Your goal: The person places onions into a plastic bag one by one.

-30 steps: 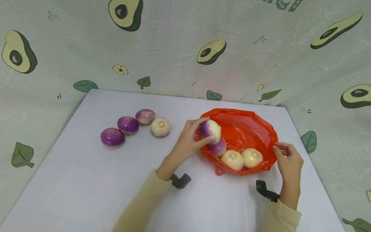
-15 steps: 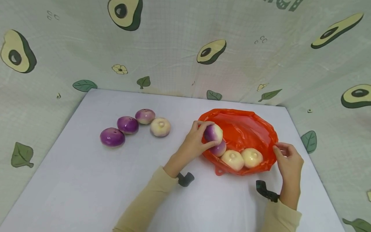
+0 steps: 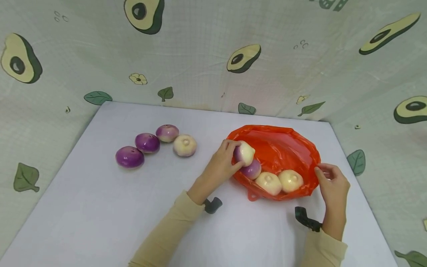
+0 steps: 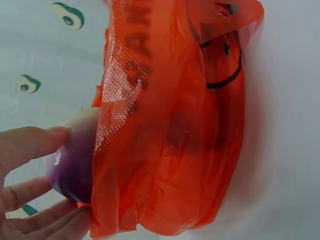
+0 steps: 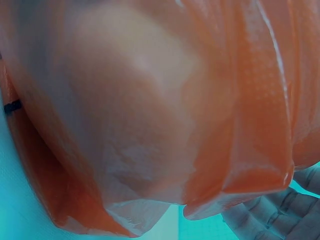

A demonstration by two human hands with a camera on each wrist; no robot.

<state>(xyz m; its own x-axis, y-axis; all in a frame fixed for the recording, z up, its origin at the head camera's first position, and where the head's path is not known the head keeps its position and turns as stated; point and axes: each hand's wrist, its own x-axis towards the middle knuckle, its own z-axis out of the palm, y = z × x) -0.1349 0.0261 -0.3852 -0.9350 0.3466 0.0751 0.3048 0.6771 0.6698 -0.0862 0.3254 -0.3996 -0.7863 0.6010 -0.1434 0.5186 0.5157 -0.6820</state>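
Observation:
My left hand (image 3: 221,163) grips a purple-and-white onion (image 3: 246,153) just inside the left rim of a red plastic bag (image 3: 280,142). In the left wrist view, thumb and fingers surround the onion (image 4: 75,160), whose far side is hidden behind the bag wall. Below it in the bag lies a purple onion (image 3: 252,170), beside two white onions, one in the middle (image 3: 268,183) and one to the right (image 3: 291,180). At the bag's right edge, thumb and fingertips of my right hand (image 3: 333,187) pinch the rim and hold the mouth wide.
Several onions rest on the left of the white table (image 3: 100,207): purple ones (image 3: 129,157) in a slanting row and a white one (image 3: 185,145) beside them. Behind the table hangs an avocado-print cloth (image 3: 193,48).
The left hand has lowered the onion slightly and brought it inside the bag's left rim, turning its white side more into view. My right hand stays at the rim.

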